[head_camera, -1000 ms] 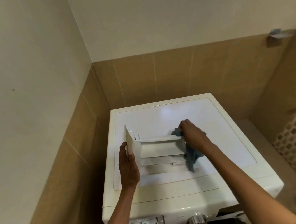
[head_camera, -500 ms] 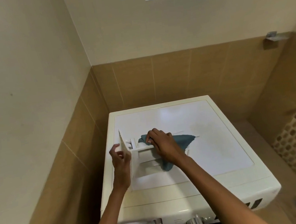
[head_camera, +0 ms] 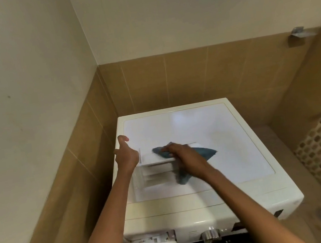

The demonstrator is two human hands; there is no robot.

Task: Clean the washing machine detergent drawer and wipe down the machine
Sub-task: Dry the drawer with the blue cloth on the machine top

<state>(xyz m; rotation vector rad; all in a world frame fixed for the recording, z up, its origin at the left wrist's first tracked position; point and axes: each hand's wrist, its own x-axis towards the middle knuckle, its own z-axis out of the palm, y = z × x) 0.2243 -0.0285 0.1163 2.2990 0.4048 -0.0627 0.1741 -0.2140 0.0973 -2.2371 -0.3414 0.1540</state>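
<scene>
Mid-frame, the right hand point(head_camera: 184, 157), gripping the cloth point(head_camera: 204, 152), is wiping the removed drawer point(head_camera: 152, 159) while the left hand point(head_camera: 126, 156) is bracing it loose-fingered; the machine point(head_camera: 218, 130) wipe-down is apparently pending.

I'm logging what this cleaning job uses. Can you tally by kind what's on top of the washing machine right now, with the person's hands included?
detergent drawer: 1
cloth: 1
hands: 2 (left hand, right hand)
Total: 4

Left hand point(head_camera: 126, 156) loosed grip on drawer point(head_camera: 154, 175), fingers spread; cloth point(head_camera: 204, 152) swept leftward.
</scene>
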